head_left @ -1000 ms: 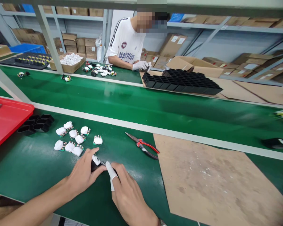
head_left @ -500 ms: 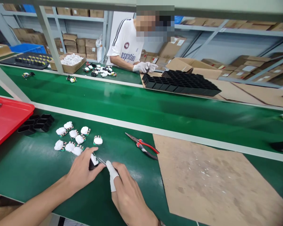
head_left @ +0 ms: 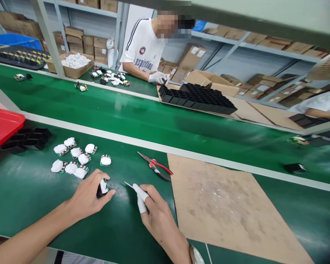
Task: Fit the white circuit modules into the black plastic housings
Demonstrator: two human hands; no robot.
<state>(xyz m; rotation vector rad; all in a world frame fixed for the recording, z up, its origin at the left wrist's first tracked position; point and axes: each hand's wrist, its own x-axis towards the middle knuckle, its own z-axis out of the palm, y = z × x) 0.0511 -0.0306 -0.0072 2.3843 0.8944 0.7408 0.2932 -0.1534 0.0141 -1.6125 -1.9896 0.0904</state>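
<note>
My left hand [head_left: 85, 196] is wrapped round a small black case [head_left: 99, 192], and a part topped with white material [head_left: 103, 186] shows at its open side. To the right, my right hand [head_left: 156, 212] wears white finger covers and pinches thin metal tweezers [head_left: 128, 184]. The tweezer tip points toward the case but stands apart from it. Several circuit boards with white lumps [head_left: 71, 168] lie beyond my left hand; a single one [head_left: 106, 160] sits nearest to the case. Red-and-black pliers [head_left: 155, 165] rest beyond my right hand.
Black cases [head_left: 34, 141] and a red tray [head_left: 5, 123] are at the left. A brown cardboard sheet [head_left: 222, 205] lies at the right. Across the green belt [head_left: 132, 121], a person in white gloves [head_left: 158, 77] works by rows of black cases [head_left: 198, 97]. Another person's sleeve [head_left: 321, 101] is far right.
My right hand has drawn the tweezers back from the case, to the right. My left hand still holds the case. The view has shifted right, and another person shows at the right edge.
</note>
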